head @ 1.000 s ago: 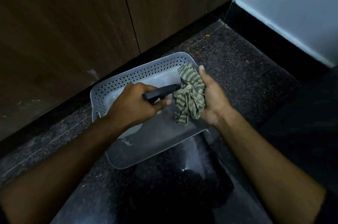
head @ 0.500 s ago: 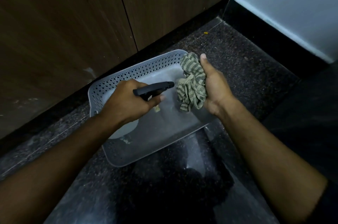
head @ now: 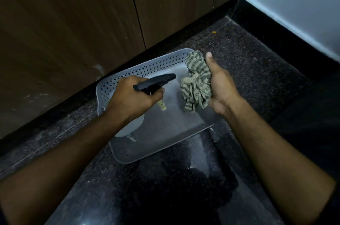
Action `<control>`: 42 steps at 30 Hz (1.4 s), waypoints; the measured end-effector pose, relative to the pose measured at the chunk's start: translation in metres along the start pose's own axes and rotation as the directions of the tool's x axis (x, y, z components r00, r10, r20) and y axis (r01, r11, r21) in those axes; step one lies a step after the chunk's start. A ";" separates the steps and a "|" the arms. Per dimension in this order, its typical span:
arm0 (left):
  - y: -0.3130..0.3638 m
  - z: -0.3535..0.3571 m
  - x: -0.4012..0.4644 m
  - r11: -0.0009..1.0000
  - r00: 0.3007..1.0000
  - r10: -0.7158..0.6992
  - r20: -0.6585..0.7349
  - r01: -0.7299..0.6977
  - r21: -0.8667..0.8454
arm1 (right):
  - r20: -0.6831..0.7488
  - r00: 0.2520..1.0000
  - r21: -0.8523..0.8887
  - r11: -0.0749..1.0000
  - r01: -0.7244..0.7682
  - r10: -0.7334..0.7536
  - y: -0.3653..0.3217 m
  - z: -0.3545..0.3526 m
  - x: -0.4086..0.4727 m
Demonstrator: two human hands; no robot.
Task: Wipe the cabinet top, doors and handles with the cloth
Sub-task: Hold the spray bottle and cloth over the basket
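Cloth (head: 196,81) bunched in right hand's (head: 221,86) tight grip, long axis upright, loose end downward.

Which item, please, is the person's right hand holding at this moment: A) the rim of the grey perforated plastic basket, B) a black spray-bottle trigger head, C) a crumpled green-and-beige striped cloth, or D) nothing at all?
C: the right hand has its fingers curled round the crumpled green-and-beige striped cloth above the grey perforated plastic basket, while the left hand grips the black spray-bottle trigger head.
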State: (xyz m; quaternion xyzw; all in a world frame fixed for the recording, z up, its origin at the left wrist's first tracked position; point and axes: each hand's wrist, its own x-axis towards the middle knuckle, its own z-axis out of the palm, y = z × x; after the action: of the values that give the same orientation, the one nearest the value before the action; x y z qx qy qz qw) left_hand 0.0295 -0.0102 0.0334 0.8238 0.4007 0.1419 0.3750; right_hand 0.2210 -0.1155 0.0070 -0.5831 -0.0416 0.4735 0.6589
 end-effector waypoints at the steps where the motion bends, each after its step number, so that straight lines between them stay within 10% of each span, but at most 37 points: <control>1: 0.000 0.000 0.001 1.000 1.000 -0.003 -0.013 0.003 -0.023 | 0.001 1.000 -0.004 1.000 -0.001 0.001 0.000 0.000 0.000; 42: -0.011 0.008 0.000 0.995 0.999 0.025 0.028 -0.022 -0.094 | -0.011 0.999 0.025 0.999 0.031 -0.031 -0.007 0.002 -0.005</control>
State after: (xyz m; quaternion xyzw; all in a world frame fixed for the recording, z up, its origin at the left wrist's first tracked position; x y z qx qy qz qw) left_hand 0.0278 -0.0096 0.0200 0.8121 0.3783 0.1529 0.4172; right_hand 0.2208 -0.1170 0.0156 -0.5766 -0.0413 0.4605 0.6736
